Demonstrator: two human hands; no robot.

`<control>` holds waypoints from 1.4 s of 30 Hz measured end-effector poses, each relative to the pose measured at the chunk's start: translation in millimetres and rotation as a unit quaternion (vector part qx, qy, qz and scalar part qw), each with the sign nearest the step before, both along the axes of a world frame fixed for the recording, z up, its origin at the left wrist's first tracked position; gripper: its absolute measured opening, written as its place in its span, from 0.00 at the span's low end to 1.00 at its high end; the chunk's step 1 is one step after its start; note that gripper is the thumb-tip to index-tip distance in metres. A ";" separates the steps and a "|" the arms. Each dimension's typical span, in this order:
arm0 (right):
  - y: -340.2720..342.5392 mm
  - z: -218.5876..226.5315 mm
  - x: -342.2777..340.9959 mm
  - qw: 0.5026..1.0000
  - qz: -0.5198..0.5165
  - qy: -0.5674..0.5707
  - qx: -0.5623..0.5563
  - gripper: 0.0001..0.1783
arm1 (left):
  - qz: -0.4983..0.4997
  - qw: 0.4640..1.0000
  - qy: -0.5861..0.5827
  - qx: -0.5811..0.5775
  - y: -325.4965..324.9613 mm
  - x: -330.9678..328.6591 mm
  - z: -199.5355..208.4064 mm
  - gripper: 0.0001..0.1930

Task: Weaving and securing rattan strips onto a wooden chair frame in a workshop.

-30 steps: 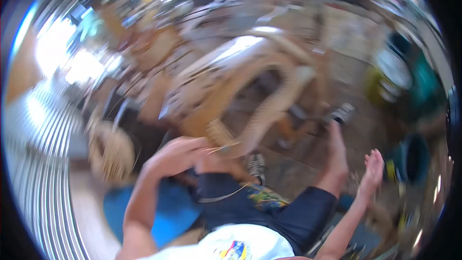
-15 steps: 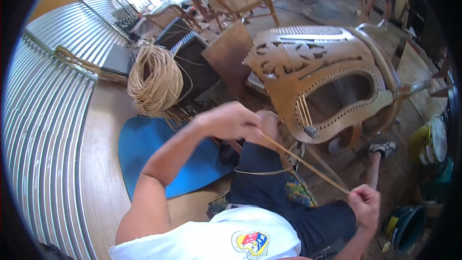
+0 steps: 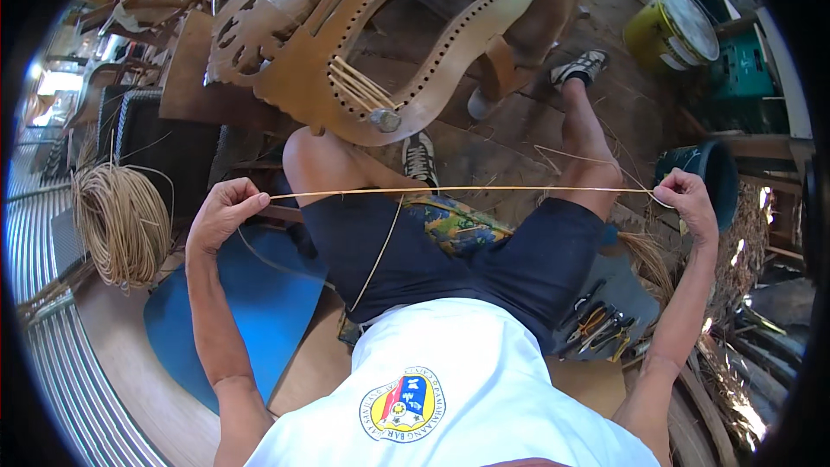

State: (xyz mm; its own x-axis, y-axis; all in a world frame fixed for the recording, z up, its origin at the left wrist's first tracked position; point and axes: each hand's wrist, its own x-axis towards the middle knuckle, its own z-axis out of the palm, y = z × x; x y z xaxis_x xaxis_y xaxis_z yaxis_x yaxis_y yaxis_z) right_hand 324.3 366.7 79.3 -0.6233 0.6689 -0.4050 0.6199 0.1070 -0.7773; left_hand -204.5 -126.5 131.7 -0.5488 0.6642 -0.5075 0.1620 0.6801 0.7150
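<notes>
Since half a second before, the hands had drawn wide apart, so the thin pale cane strand, earlier slanting down to the right, ran taut and level across the lap, ready for weaving. The left hand pinched one end and the right hand seemingly the other. The carved wooden chair frame lay on the plank floor, a coil of pale cane to the left.

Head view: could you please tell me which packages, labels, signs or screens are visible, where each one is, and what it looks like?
Yellow bucket: upper right on the wooden floor, round, pale lid.
Dark bucket: right, beside the right hand, round, open.
Shirt emblem: bottom centre on the white shirt, shield-shaped, red, blue and yellow.
</notes>
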 end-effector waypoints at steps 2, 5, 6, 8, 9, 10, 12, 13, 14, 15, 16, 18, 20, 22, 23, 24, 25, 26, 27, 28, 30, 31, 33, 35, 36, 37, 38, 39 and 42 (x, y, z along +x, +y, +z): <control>-1.6 -1.5 5.0 1.000 -0.013 0.007 -0.004 0.08 | -0.007 1.000 0.007 -0.012 3.7 2.0 -2.8 0.14; 0.0 -3.6 10.7 1.000 -0.004 0.008 0.003 0.08 | -0.013 1.000 0.009 -0.006 7.3 2.4 -6.6 0.14; -0.8 -2.9 10.2 1.000 -0.009 0.008 0.000 0.08 | -0.010 1.000 0.005 -0.003 8.7 2.4 -6.0 0.14; -1.1 -2.6 8.4 1.000 -0.014 0.008 -0.003 0.08 | -0.007 1.000 0.000 0.001 9.0 1.3 -6.9 0.14; -0.5 -2.5 6.9 1.000 -0.011 0.008 -0.004 0.08 | -0.002 1.000 0.004 0.011 7.7 0.0 -7.9 0.14; 0.0 -2.3 5.6 1.000 -0.009 0.008 -0.005 0.08 | 0.003 1.000 0.008 0.021 6.5 -1.1 -9.2 0.14; 1.4 -2.4 2.6 1.000 -0.013 0.008 -0.005 0.08 | 0.006 0.999 0.012 0.039 0.9 -2.5 -11.1 0.13; 2.6 -2.2 1.2 1.000 -0.019 0.008 -0.005 0.08 | 0.008 0.998 0.016 0.057 -2.3 -3.7 -12.5 0.12; 4.1 -1.1 0.9 1.000 -0.013 0.010 -0.003 0.08 | 0.013 0.998 0.018 0.059 -5.1 -4.0 -14.8 0.12; 7.5 -3.4 3.2 1.000 -0.002 0.011 0.022 0.09 | 0.012 0.997 0.027 0.071 -5.3 -1.3 -5.9 0.12; 11.0 -5.4 5.9 0.999 0.010 0.014 0.047 0.09 | 0.012 0.996 0.036 0.081 -5.3 2.6 4.8 0.11; 15.0 5.6 11.3 0.998 0.005 -0.011 0.055 0.10 | 0.035 0.996 0.049 0.072 -7.6 -0.4 15.1 0.12; 25.7 22.8 26.7 0.996 0.026 0.006 0.082 0.12 | 0.036 0.995 0.078 0.048 -13.7 -12.8 21.9 0.11; 38.1 44.8 44.5 0.995 0.012 0.044 0.084 0.13 | 0.017 0.986 0.165 0.001 -26.3 -37.7 37.9 0.09; 48.5 51.7 52.8 0.995 0.017 0.049 0.088 0.13 | 0.024 0.976 0.215 -0.012 -35.6 -50.4 53.9 0.08; 57.3 59.4 56.4 0.994 0.019 0.053 0.089 0.13 | 0.029 0.964 0.264 -0.025 -47.0 -65.7 69.1 0.08; 64.7 65.6 58.1 0.994 0.015 0.049 0.100 0.13 | 0.049 0.956 0.289 -0.028 -64.1 -85.9 86.0 0.08; 69.9 66.9 59.9 0.993 0.011 0.044 0.112 0.13 | 0.069 0.947 0.313 -0.031 -83.0 -108.2 102.8 0.08; 73.5 65.5 62.6 0.993 0.000 0.050 0.111 0.14 | 0.081 0.940 0.331 -0.027 -98.7 -131.5 117.0 0.08; 78.2 59.4 63.6 0.992 0.001 0.056 0.109 0.14 | 0.093 0.932 0.350 -0.025 -113.1 -151.3 134.8 0.09; 84.7 46.5 71.8 0.994 -0.028 0.016 0.105 0.14 | 0.071 0.921 0.378 -0.062 -128.2 -182.2 170.6 0.10; 92.0 31.0 80.5 0.994 -0.031 0.018 0.103 0.14 | 0.069 0.920 0.380 -0.062 -135.0 -196.3 188.1 0.10; 112.9 -18.4 105.5 0.989 -0.080 0.037 0.123 0.15 | 0.083 0.893 0.432 -0.094 -146.0 -223.3 223.1 0.12; 125.5 -65.7 129.0 0.977 -0.131 0.047 0.161 0.15 | 0.089 0.881 0.459 -0.078 -151.3 -245.5 262.7 0.13; 133.8 -88.8 142.6 0.962 -0.177 0.055 0.202 0.16 | 0.098 0.868 0.483 -0.060 -153.0 -256.3 280.9 0.14; 146.5 -109.4 173.8 0.949 -0.198 0.006 0.245 0.21 | 0.107 0.863 0.492 -0.031 -149.3 -271.7 292.2 0.15; 148.9 -127.7 182.8 0.950 -0.200 0.006 0.242 0.21 | 0.120 0.855 0.504 -0.010 -151.0 -279.4 308.8 0.16; 147.6 -139.7 192.6 0.921 -0.249 -0.054 0.294 0.24 | 0.132 0.827 0.544 -0.056 -149.4 -284.0 324.6 0.21; 147.8 -147.2 236.8 0.869 -0.332 -0.161 0.330 0.33 | 0.152 0.720 0.657 -0.164 -135.9 -303.7 336.3 0.26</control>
